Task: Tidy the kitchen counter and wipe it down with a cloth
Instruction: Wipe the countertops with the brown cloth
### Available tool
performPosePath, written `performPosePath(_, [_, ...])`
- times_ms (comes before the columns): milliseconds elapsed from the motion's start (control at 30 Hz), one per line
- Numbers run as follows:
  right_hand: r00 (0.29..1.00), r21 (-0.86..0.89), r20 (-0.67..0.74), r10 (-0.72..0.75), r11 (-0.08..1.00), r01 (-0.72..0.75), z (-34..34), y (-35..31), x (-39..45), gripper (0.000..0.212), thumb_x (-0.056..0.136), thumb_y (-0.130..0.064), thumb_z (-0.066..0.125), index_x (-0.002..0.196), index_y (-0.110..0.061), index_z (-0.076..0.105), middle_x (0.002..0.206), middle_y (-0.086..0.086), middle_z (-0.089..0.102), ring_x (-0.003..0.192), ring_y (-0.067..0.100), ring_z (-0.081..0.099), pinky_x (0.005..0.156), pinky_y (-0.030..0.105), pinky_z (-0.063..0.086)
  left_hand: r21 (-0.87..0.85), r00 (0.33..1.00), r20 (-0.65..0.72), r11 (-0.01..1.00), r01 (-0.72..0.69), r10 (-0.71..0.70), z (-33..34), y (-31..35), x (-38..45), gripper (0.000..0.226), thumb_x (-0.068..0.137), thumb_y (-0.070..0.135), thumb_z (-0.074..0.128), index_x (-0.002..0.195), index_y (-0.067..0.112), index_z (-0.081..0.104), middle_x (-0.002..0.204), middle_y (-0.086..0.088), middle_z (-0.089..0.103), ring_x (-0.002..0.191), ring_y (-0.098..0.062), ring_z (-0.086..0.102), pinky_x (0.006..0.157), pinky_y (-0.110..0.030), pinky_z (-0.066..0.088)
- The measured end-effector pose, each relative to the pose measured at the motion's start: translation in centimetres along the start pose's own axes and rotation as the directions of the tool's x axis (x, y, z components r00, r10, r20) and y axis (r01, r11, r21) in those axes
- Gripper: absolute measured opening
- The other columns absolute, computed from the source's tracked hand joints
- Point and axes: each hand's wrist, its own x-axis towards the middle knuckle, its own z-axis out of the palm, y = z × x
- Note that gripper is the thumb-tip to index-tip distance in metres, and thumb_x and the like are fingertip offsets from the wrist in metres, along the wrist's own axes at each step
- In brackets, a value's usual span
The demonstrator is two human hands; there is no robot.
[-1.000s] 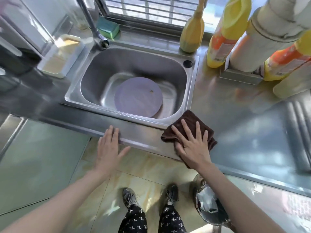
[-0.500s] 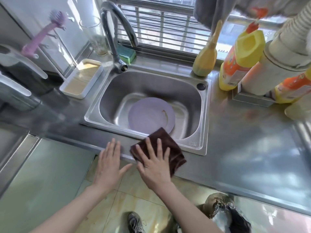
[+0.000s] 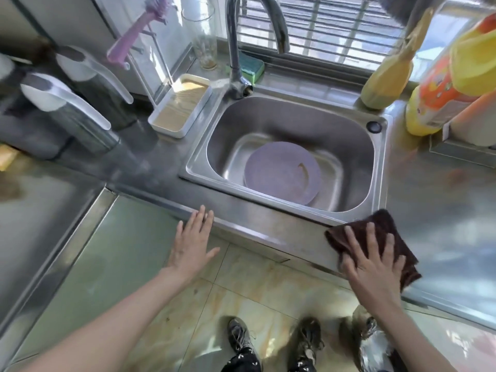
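A dark brown cloth lies on the steel counter at the sink's front right corner. My right hand presses flat on it with fingers spread. My left hand rests with straight fingers on the counter's front edge, left of the sink, holding nothing. The steel sink holds a lilac plate with a small smear on it.
A tap rises behind the sink, with a green sponge and a glass beside it. A white tray and two kettles stand left. Yellow bottles stand at the right. A bin sits on the floor.
My right hand slid the cloth left along the counter's front edge, then back right to the sink's front right corner. My left hand stayed on the edge.
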Motion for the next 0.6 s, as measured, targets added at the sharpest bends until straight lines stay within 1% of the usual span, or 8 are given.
performPosePath(67, [0.988, 0.088, -0.019, 0.153, 0.985, -0.151, -0.2, -0.9, 0.2, 0.056, 0.093, -0.048, 0.026, 0.146, -0.045, 0.006, 0.158, -0.007, -0.008, 0.144, 0.035, -0.006, 0.112, 0.063, 0.007, -0.024, 0.998, -0.061, 0.999, -0.025, 0.023, 0.2, -0.3, 0.1, 0.084, 0.087, 0.044, 0.053, 0.147, 0.014, 0.003, 0.157, -0.007, -0.001, 0.145, -0.023, 0.003, 0.116, -0.043, 0.011])
performPosePath(133, [0.985, 0.127, -0.037, 0.170, 0.978, -0.164, 0.1, -4.1, 0.6, 0.056, 0.093, -0.046, 0.030, 0.147, -0.042, 0.012, 0.159, -0.004, 0.000, 0.143, 0.040, -0.004, 0.110, 0.065, 0.007, -0.016, 0.995, -0.091, 0.999, -0.043, 0.042, 0.5, -0.6, 0.2, 0.084, 0.081, 0.039, 0.063, 0.146, 0.013, 0.015, 0.155, -0.009, 0.012, 0.143, -0.026, 0.016, 0.114, -0.045, 0.018])
performPosePath(200, [0.998, 0.110, -0.059, 0.012, 0.994, -0.005, 0.9, -8.7, 0.8, 0.059, 0.086, -0.050, 0.021, 0.145, -0.042, 0.018, 0.158, -0.003, 0.010, 0.142, 0.043, 0.000, 0.108, 0.066, 0.008, 0.006, 0.993, -0.105, 0.998, -0.059, 0.059, 1.1, -0.9, 0.3, 0.088, 0.072, 0.034, 0.074, 0.142, 0.010, 0.029, 0.150, -0.013, 0.027, 0.138, -0.030, 0.030, 0.108, -0.048, 0.029])
performPosePath(267, [0.984, 0.089, -0.068, -0.167, 0.981, 0.173, 1.6, -13.5, 1.2, 0.060, 0.084, -0.050, 0.025, 0.143, -0.040, 0.029, 0.156, -0.001, 0.021, 0.141, 0.045, 0.008, 0.105, 0.069, 0.011, 0.014, 0.990, -0.120, 0.997, -0.074, 0.076, 1.7, -1.3, 0.6, 0.092, 0.059, 0.030, 0.084, 0.137, 0.007, 0.041, 0.142, -0.017, 0.041, 0.129, -0.034, 0.044, 0.100, -0.052, 0.038])
performPosePath(367, [0.958, 0.110, -0.060, -0.280, 0.952, 0.285, 1.7, -18.5, 2.5, 0.059, 0.084, -0.049, 0.026, 0.142, -0.041, 0.030, 0.155, 0.000, 0.024, 0.141, 0.045, 0.008, 0.105, 0.069, 0.004, 0.027, 0.986, -0.140, 0.995, -0.091, 0.094, 1.7, -1.5, 0.7, 0.091, 0.047, 0.022, 0.087, 0.128, 0.003, 0.051, 0.132, -0.021, 0.052, 0.118, -0.037, 0.054, 0.090, -0.055, 0.045])
performPosePath(433, [0.950, 0.094, -0.065, -0.306, 0.946, 0.311, 1.4, -18.9, 3.0, 0.059, 0.083, -0.048, 0.028, 0.141, -0.040, 0.032, 0.153, 0.000, 0.029, 0.140, 0.043, 0.016, 0.105, 0.069, 0.007, 0.044, 0.985, -0.144, 0.995, -0.090, 0.096, 1.2, -1.3, 0.7, 0.082, 0.050, 0.015, 0.083, 0.125, 0.002, 0.054, 0.129, -0.022, 0.055, 0.114, -0.037, 0.057, 0.090, -0.056, 0.045])
performPosePath(500, [0.948, 0.032, -0.081, -0.309, 0.950, 0.312, 1.5, -16.8, 2.8, 0.059, 0.082, -0.046, 0.033, 0.140, -0.039, 0.035, 0.151, -0.001, 0.034, 0.138, 0.040, 0.026, 0.104, 0.068, 0.017, 0.012, 0.989, -0.132, 0.998, -0.063, 0.064, 0.4, -0.9, 0.7, 0.069, 0.058, 0.011, 0.076, 0.124, 0.002, 0.056, 0.129, -0.023, 0.055, 0.115, -0.037, 0.056, 0.096, -0.057, 0.040])
performPosePath(600, [0.974, 0.007, -0.110, -0.199, 0.980, 0.201, 1.6, -11.3, 1.9, 0.061, 0.080, -0.045, 0.036, 0.140, -0.037, 0.035, 0.148, 0.000, 0.039, 0.135, 0.038, 0.028, 0.099, 0.068, 0.027, -0.070, 0.990, -0.138, 0.998, 0.003, -0.013, -1.0, 0.2, 1.0, 0.054, 0.070, 0.012, 0.066, 0.123, 0.005, 0.056, 0.132, -0.023, 0.050, 0.122, -0.036, 0.048, 0.105, -0.055, 0.030])
